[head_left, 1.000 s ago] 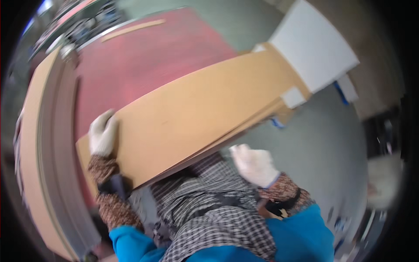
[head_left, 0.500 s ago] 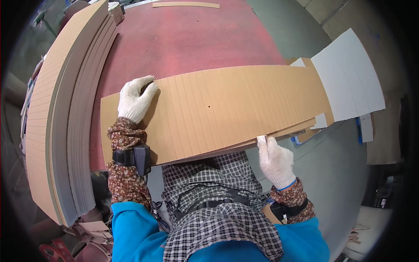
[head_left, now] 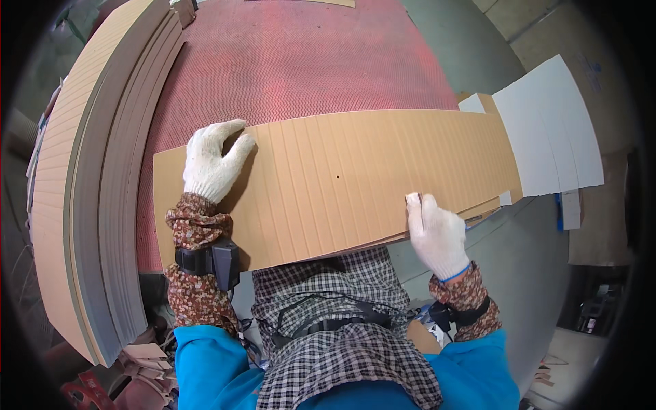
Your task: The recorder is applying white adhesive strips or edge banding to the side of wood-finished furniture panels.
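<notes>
A long brown cardboard sheet (head_left: 355, 164), creased across its width and marked with a small dark hole, lies in front of me on several similar sheets. Pressed on its left part, my left hand (head_left: 213, 158) in a white knit glove is open, thumb and forefinger apart. My right hand (head_left: 436, 232), gloved too, is over the sheet's near edge, right of the middle. Its fingers are closed in a pinch; a small pale tip with a dark edge shows there, too small to name. At the sheets' right end is a white-faced board (head_left: 547, 130).
A red textured tabletop (head_left: 307, 61) extends beyond the sheets. On the left stands a tall stack of cardboard (head_left: 116, 184). A narrow strip (head_left: 328, 2) lies at the far edge. Scraps (head_left: 147, 362) and a red object (head_left: 89, 393) are at lower left.
My right hand has moved from the near edge up onto the sheet, still pinched. My left hand stays on the left part. The top sheet now covers more of those beneath at the near right.
</notes>
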### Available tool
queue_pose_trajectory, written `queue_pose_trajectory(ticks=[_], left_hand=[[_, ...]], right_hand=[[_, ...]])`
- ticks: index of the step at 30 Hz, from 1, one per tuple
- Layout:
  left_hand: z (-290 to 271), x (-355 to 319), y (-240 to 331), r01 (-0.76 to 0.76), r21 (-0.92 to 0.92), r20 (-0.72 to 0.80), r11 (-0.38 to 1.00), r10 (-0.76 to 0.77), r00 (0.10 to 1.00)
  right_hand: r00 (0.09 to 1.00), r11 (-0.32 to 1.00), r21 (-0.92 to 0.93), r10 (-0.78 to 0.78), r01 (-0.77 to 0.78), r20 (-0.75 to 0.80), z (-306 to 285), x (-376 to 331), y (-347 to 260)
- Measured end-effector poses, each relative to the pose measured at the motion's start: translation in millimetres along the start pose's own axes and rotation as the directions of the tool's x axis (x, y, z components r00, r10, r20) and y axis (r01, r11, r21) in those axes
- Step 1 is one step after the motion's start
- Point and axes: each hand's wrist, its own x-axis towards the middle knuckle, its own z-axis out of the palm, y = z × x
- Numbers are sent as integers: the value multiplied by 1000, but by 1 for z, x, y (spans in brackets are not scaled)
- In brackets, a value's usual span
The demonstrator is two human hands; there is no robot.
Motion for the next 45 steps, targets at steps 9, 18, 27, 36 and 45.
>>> queue_pose_trajectory(ticks=[9, 18, 27, 36, 45], left_hand=[[1, 0, 2, -13, 31, -30, 999, 14, 999], [0, 1, 1, -3, -42, -41, 999, 1, 999], [0, 0, -3, 4, -79, -36, 997, -7, 999], [-1, -2, -6, 2, -81, -33, 997, -5, 999], [-3, -1, -3, 31, -95, 6, 995, -31, 1000]], right_hand=[[1000, 996, -87, -12, 14, 25, 20, 140, 2], [995, 994, -112, 24, -14, 94, 14, 190, -12], [1000, 1000, -4, -3, 3, 6, 5, 1, 2], [983, 976, 116, 176, -182, 60, 2, -76, -12], [998, 1000, 26, 4, -6, 60, -5, -53, -23]])
